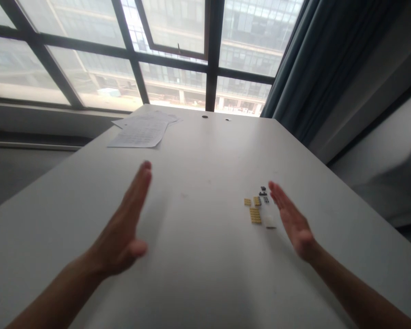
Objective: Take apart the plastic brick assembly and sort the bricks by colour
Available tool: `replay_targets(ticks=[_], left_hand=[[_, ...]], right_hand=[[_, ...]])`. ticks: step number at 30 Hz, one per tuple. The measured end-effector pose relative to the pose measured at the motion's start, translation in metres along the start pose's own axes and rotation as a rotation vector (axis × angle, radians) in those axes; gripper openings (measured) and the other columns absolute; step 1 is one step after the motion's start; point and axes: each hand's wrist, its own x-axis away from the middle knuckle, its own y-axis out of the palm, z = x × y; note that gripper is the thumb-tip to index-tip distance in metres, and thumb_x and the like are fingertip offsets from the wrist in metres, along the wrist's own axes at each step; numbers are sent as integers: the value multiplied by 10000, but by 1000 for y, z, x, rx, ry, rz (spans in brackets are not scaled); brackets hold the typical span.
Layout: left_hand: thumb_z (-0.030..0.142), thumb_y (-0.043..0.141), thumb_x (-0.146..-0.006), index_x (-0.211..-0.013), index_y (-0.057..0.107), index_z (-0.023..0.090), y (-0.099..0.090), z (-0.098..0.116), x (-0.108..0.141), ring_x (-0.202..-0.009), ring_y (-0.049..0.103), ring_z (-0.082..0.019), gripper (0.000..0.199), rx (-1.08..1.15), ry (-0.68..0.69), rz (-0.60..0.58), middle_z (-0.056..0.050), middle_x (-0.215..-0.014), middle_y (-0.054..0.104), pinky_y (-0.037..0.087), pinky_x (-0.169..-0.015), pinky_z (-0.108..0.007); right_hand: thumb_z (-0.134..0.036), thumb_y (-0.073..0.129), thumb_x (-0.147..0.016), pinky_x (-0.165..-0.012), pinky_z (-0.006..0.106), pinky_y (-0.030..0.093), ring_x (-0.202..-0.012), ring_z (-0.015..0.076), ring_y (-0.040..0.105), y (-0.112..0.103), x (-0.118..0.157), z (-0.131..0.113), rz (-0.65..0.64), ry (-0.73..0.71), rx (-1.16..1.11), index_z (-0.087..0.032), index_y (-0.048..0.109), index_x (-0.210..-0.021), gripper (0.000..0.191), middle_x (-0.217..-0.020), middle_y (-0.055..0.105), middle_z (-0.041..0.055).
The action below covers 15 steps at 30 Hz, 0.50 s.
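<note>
My left hand (125, 228) is held above the left part of the white table (198, 256), fingers stretched forward and thumb apart, with nothing in it. On the other side my right hand (292, 224) also has its fingers straight and holds nothing. Just left of the right hand lie small toy building bricks: a larger yellow brick (255, 215), a small yellow brick (247, 201), another yellow brick (256, 201), a grey brick (266, 199) and dark pieces (262, 193). Close to them is a whitish piece (269, 222) whose kind I cannot make out.
Printed paper sheets (140, 132) lie overlapping at the table's far left. A dark round spot (204, 117) and a small dark item (228, 119) are near the far edge. Beyond stand large windows (178, 82), with a dark curtain (294, 68) on the right.
</note>
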Motion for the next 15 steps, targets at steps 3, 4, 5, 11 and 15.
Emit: replay_targets(ticks=[3, 4, 5, 11, 15], left_hand=[[844, 398, -685, -1501, 1, 248, 7, 16, 27, -1417, 151, -364, 1085, -210, 267, -499, -83, -1571, 82, 86, -1162, -536], [826, 416, -698, -1499, -25, 224, 14, 15, 35, -1414, 177, -349, 1095, -236, 289, -620, -105, -1565, 104, 90, -1167, -516], [805, 430, -716, -1497, -37, 213, 20, 13, 42, -1415, 187, -332, 1086, -249, 287, -720, -113, -1560, 124, 100, -1172, -497], [770, 447, -747, -1488, -63, 213, 40, -6, 58, -1429, 145, -297, 1059, -231, 213, -937, -113, -1557, 101, 91, -1177, -487], [757, 461, -751, -1489, -53, 213, 38, -3, 58, -1430, 139, -292, 1051, -218, 205, -931, -111, -1556, 100, 90, -1178, -485]], right_hand=[[-793, 446, -734, -1164, 519, 14, -1432, 328, 115, 30, 2, -18, -639, -214, 357, -206, 182, -1497, 998, -1551, 202, 100], [-768, 469, -747, -1165, 508, -6, -1434, 320, 118, 39, 2, -19, -783, -230, 406, -193, 156, -1501, 998, -1549, 203, 108], [-747, 476, -763, -1167, 500, -12, -1434, 310, 126, 47, 2, -18, -893, -224, 428, -181, 134, -1503, 993, -1548, 200, 114], [-722, 481, -780, -1165, 493, -22, -1439, 304, 96, 64, 2, -5, -1063, -102, 395, -160, 91, -1505, 997, -1556, 133, 131], [-726, 487, -773, -1164, 497, -14, -1437, 308, 106, 61, 1, -6, -1051, -102, 384, -168, 95, -1505, 1000, -1553, 148, 131]])
